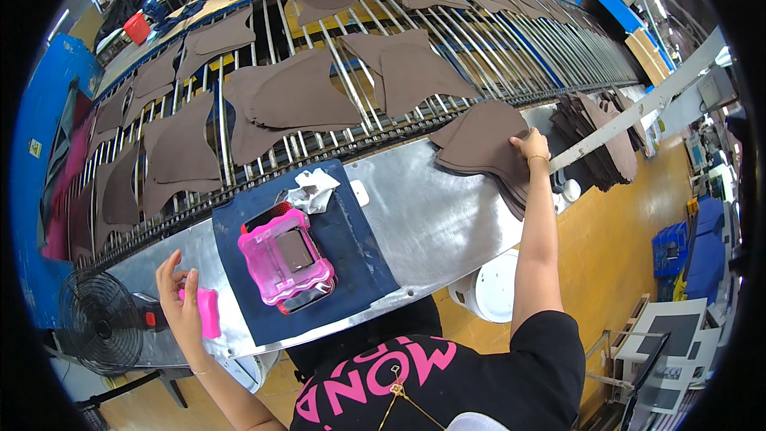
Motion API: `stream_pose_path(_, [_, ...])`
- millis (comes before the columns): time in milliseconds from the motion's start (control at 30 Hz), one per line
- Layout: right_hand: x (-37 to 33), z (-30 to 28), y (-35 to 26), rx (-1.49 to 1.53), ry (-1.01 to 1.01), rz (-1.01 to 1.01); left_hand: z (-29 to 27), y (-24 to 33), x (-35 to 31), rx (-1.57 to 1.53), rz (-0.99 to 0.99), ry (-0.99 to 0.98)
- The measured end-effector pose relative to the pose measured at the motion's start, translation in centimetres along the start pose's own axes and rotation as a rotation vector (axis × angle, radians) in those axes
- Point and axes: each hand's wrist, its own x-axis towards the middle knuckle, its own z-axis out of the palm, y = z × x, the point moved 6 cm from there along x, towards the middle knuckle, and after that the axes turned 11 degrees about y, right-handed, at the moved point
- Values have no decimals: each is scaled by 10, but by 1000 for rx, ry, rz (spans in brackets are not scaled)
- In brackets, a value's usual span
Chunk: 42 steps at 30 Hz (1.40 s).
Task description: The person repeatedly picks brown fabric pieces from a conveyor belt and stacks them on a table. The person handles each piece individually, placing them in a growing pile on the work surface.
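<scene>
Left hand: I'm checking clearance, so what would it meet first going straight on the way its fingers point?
Probably the conveyor's near edge, though the left hand looks raised and might pass above it; depth is unclear.

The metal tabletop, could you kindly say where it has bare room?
The metal tabletop is mostly bare between the blue mat and the brown stack at the right hand; the mat holds a pink box, and dark stacks crowd the right end.
</scene>
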Motion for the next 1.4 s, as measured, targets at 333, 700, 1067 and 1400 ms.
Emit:
stream_pose_path(333, [-32,-41,-26,-95,258,-93,5,1,-3,-1,9,7])
stream_pose_path(700, [-100,-62,29,354,-153,-51,14,12,-4,-2,13,1])
stream_pose_path(1067, [-174,-212,-123,1172,-98,-455,57,74,5,-81,277,-56])
stream_pose_path(1400, [-334,-193,-286,1736,-877,-627,-17,48,11,-588,-167,-28])
